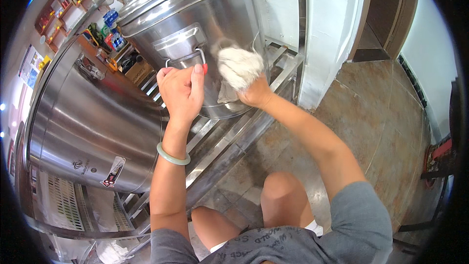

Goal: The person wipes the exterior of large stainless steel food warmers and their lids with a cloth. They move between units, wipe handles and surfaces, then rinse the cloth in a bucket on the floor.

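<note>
A large lidded stainless steel barrel (234, 14) stands before me on a slatted metal rack. My left hand (181, 90) is closed around the red grip of its wire side handle (203, 68), below the handle's mounting plate. In my right hand (254, 93) is a bunched off-white cloth (240, 66), held against or close to the barrel's side; a grayish flap of it hangs below. The fingers of the right hand are mostly hidden by the cloth. A pale bangle (173, 154) circles my left wrist.
A second steel barrel (99, 117) with stickers stands at the left. Beneath both runs the slatted metal rack (220, 154). White perforated baskets (64, 201) sit low at the left. A white wall corner (329, 25) and a doorway lie to the right; shelves with goods are behind.
</note>
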{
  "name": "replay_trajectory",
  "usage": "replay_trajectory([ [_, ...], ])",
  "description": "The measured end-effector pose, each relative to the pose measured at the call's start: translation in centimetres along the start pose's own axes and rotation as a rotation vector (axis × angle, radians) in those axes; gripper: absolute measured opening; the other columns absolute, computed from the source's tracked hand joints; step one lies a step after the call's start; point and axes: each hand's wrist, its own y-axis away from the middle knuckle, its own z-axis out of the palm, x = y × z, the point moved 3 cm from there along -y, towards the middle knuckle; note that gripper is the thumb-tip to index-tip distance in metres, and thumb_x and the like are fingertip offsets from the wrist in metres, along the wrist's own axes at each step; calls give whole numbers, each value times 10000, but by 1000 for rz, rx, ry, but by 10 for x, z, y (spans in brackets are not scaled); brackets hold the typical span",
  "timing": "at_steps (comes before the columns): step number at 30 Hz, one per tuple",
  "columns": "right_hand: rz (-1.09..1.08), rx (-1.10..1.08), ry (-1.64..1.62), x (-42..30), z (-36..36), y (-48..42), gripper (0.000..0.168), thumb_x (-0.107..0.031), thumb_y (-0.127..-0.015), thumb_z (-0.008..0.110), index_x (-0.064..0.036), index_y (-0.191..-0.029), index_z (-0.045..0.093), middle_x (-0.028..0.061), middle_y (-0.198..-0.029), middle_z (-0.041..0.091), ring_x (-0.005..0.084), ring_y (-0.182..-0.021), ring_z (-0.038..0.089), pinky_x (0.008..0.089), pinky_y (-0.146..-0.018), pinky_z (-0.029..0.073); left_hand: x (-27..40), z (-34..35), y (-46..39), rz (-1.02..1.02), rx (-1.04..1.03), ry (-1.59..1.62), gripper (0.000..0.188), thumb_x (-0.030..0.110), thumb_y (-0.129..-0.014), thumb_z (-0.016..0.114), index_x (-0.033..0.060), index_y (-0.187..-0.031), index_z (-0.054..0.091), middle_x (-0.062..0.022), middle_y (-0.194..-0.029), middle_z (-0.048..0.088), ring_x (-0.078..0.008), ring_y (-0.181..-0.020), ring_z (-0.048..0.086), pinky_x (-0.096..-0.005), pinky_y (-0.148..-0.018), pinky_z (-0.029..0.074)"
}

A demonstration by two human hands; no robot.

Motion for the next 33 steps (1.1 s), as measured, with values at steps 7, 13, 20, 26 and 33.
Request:
replay_trajectory([
  [7, 204, 250, -304, 4, -48, -117, 430, -236, -873, 632, -22, -1241, 571, 250, -1155, 636, 472, -1102, 567, 545, -994, 406, -3, 3, 6, 39, 36, 31, 304, 175, -927, 580, 95, -646, 664, -46, -518, 483, -224, -543, 472, -363, -769, 339],
  [13, 22, 114, 70, 16, 3, 30, 489, -214, -846, 601, -136, -1327, 570, 148, -1308, 569, 394, -1246, 497, 561, -1105, 289, -5, 7, 6, 76, 27, 21, 351, 182, -967, 528, 79, -642, 614, -62, -550, 496, -242, -560, 474, -368, -763, 342],
  [20, 434, -143, -256, 3, 0, -13, 427, -232, -933, 592, -51, -1319, 586, 196, -1350, 564, 401, -1282, 485, 487, -1092, 335, -7, 11, 5, 84, 51, 10, 318, 159, -950, 541, 68, -660, 636, -75, -574, 530, -246, -590, 509, -372, -792, 349],
  [26, -65, 348, 123, -34, -62, -152, 508, -313, -827, 633, -251, -1327, 573, 57, -1448, 499, 311, -1386, 402, 596, -1119, 238, -27, -23, 10, 56, -40, 81, 333, 147, -909, 558, 77, -584, 537, -63, -529, 442, -249, -537, 435, -372, -745, 339],
  [33, 537, 612, -648, 110, -54, -136, 397, -234, -970, 460, -15, -1294, 528, 210, -1209, 576, 351, -1139, 540, 445, -998, 416, -35, -19, 9, 96, -108, 134, 372, 153, -924, 498, 78, -578, 380, -44, -553, 368, -223, -557, 359, -360, -780, 314],
])
